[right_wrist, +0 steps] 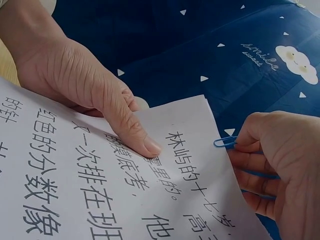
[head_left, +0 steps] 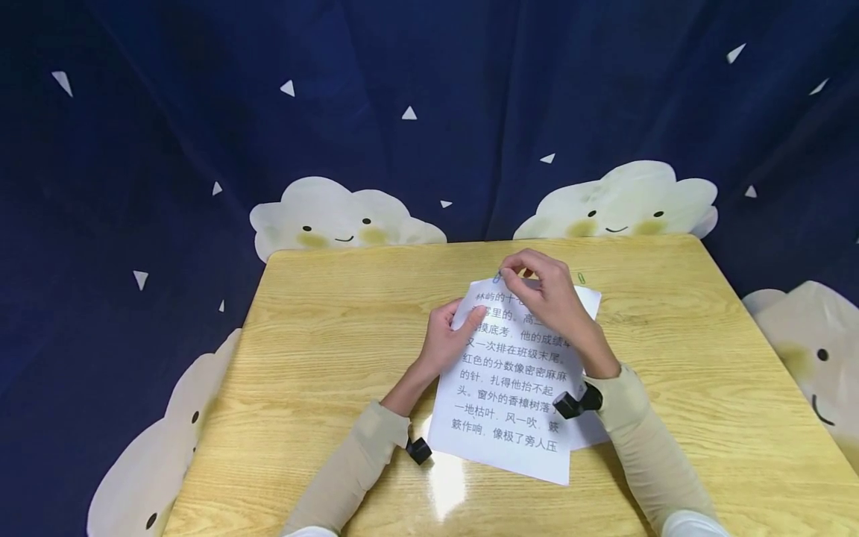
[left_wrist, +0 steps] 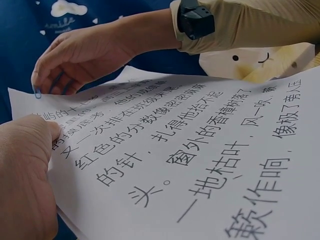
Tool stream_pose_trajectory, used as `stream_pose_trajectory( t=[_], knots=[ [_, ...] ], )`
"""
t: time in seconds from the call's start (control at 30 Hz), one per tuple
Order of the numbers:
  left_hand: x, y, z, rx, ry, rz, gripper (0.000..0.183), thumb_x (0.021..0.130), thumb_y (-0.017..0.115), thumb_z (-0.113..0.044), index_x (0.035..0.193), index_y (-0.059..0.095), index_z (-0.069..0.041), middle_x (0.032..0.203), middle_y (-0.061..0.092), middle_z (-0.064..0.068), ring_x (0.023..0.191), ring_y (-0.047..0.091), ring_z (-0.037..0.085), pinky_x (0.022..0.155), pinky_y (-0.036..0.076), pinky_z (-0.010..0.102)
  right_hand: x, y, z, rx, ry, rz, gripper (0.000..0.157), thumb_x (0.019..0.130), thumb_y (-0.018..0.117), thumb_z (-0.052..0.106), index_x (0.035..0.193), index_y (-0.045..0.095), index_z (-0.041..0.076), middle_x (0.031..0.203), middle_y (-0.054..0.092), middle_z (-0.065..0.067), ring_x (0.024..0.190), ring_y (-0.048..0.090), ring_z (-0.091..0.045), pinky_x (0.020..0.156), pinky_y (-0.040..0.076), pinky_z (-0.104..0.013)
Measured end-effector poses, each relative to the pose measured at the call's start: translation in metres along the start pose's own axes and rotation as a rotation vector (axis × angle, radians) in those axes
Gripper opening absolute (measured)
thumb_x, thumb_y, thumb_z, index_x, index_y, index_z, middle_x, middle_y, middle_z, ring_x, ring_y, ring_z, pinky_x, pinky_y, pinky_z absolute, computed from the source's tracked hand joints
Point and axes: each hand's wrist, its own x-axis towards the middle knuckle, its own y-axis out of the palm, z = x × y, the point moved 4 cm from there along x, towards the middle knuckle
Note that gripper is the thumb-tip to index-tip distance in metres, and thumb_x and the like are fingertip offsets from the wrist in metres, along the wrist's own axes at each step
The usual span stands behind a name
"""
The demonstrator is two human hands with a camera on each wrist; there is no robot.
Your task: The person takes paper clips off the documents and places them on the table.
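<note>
Head view: a wooden table [head_left: 329, 358] lay beneath a Chinese-text sheet [head_left: 506, 395]; the left hand [head_left: 448, 337] gripped its left edge. Left wrist: at the sheet's top, a blue paper clip [left_wrist: 37, 93]. Right wrist: the right hand [right_wrist: 295, 172] pinched the clip.

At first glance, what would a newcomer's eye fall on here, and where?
Most likely the printed sheet, held by the left hand over the wooden table. Next, perhaps, the small blue paper clip that the right hand pinches at the sheet's top edge, then the smiling white clouds on the dark blue curtain behind.
</note>
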Motion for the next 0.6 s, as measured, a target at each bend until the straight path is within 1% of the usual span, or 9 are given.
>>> stream_pose_trajectory(
  t=[0.23, 0.47, 0.6],
  knots=[
    [-0.0001, -0.0005, -0.0001, -0.001, 0.001, 0.006, 0.025, 0.108, 0.061, -0.021, 0.119, 0.071, -0.001, 0.087, 0.076, 0.018, 0.06, 0.074, 0.03, 0.046, 0.061, 0.039, 0.0005, 0.0001, 0.0015, 0.003, 0.006, 0.007, 0.005, 0.097, 0.071, 0.003, 0.1, 0.074, 0.006, 0.093, 0.073, -0.003, 0.084, 0.062, -0.014, 0.076, 0.053, -0.039],
    [0.001, -0.0019, -0.0001, 0.009, 0.019, 0.001, 0.023, 0.108, 0.061, -0.02, 0.116, 0.072, -0.002, 0.084, 0.076, 0.017, 0.058, 0.073, 0.033, 0.044, 0.06, 0.037, 0.0007, 0.0015, 0.001, 0.012, 0.015, 0.02, 0.005, 0.098, 0.072, 0.003, 0.102, 0.074, 0.005, 0.093, 0.074, -0.003, 0.082, 0.062, -0.014, 0.078, 0.052, -0.039],
    [0.0012, -0.0022, -0.0014, 0.013, 0.027, 0.0, 0.024, 0.108, 0.061, -0.021, 0.116, 0.072, -0.001, 0.084, 0.076, 0.016, 0.058, 0.073, 0.032, 0.044, 0.06, 0.038, 0.0002, 0.0024, -0.0001, 0.013, 0.018, 0.025, 0.007, 0.098, 0.072, 0.003, 0.104, 0.074, 0.004, 0.094, 0.075, -0.004, 0.082, 0.061, -0.015, 0.078, 0.051, -0.033]
  ],
)
